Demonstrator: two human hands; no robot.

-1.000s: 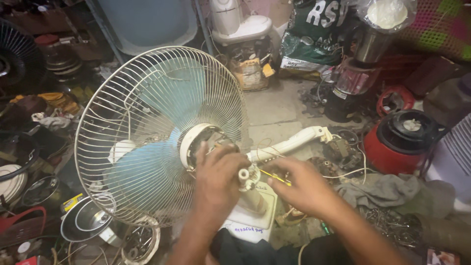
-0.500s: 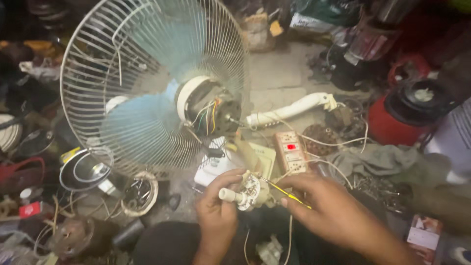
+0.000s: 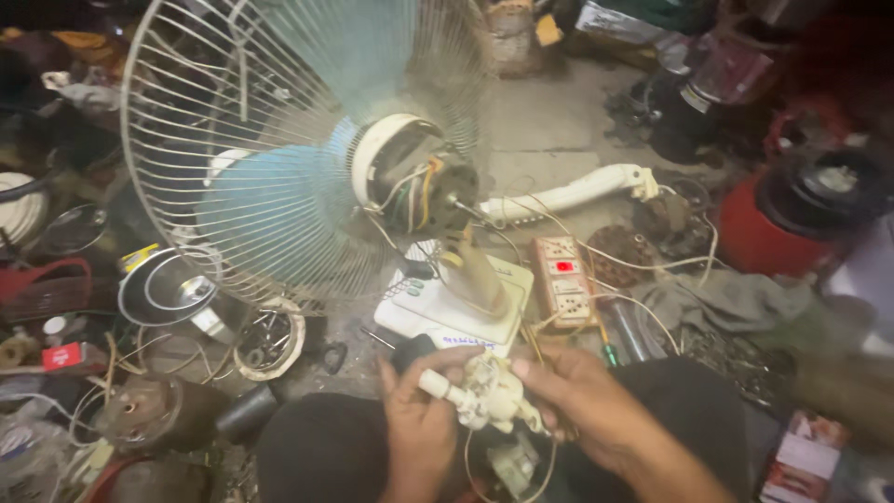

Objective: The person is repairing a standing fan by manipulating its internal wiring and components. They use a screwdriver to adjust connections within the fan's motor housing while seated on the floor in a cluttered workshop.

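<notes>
Both hands meet low in the picture, just below the white base [image 3: 447, 312] of the table fan [image 3: 307, 158], and this fan is the landmark for all places here. The left hand [image 3: 424, 419] closes its fingers around a small white plastic part [image 3: 484, 391] with a short round stem that sticks out to the left. The right hand [image 3: 582, 405] holds the same part from the other side, with the thumb and the fingertips pressed on its body. So the part is held between the two hands, in front of the fan base and a little lower than it, above the person's dark trousers. A thin wire hangs down from the part; where it ends I cannot tell.

The fan stands tilted, with its wire grille [image 3: 186, 121] and pale blue blades [image 3: 270, 214] turned to the left. Its rear cover is off, so the motor [image 3: 424, 191] with coloured wires is open to see, just above the base.

Just to the right of the fan base lies a beige power strip [image 3: 563, 279] with a red switch. Behind it, further right of the motor, lies a long white plastic arm [image 3: 573, 194]. Far to the right of the fan stands a red appliance with a black top [image 3: 792, 219]. To the lower left of the grille lie a round metal lid [image 3: 163, 289] and a small ring-shaped part [image 3: 268, 340] among loose wires and other scrap.
</notes>
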